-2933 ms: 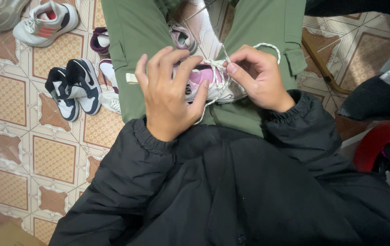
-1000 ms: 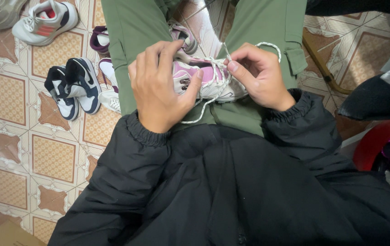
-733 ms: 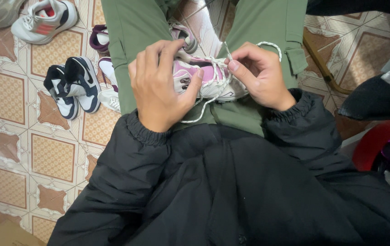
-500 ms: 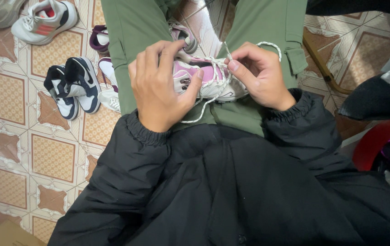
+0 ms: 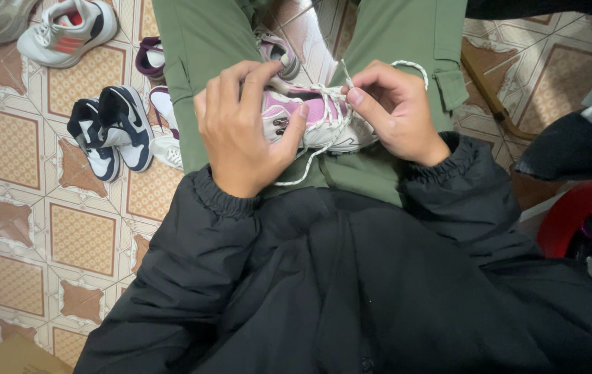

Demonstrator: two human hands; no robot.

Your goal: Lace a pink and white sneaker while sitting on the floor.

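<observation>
Shoe in hand: a small pink-and-white sneaker (image 5: 324, 121) lies on the person's lap, across the green trousers (image 5: 202, 41), toe toward the right thigh.
Left hand: the left hand (image 5: 240, 131) wraps over the heel end of the sneaker, fingers curled on top, thumb pressed against its side; the hand hides most of that end.
Right hand: the right hand (image 5: 396, 111) pinches the white lace (image 5: 324, 93) between thumb and forefinger, just above the eyelets.
Lace: one loop arcs over the right thigh, a loose end trails down below the sneaker onto the trousers.
Between the knees: a second pink-and-grey shoe (image 5: 279, 52) stands on the tiled floor (image 5: 5, 145), partly hidden by the left hand.
Floor, left side: a black-and-white pair (image 5: 109, 128) sits just beside the left thigh; a maroon shoe (image 5: 149, 59) and a white one (image 5: 166, 142) touch the trouser edge.
Top left corner: a grey-and-white sneaker with red stripes (image 5: 67, 31).
Bottom left corner: a brown cardboard corner (image 5: 12, 357).
Right edge: a red rounded object (image 5: 566, 221) under dark cloth.
Foreground: black jacket sleeves (image 5: 351, 277) cover the lower view.
</observation>
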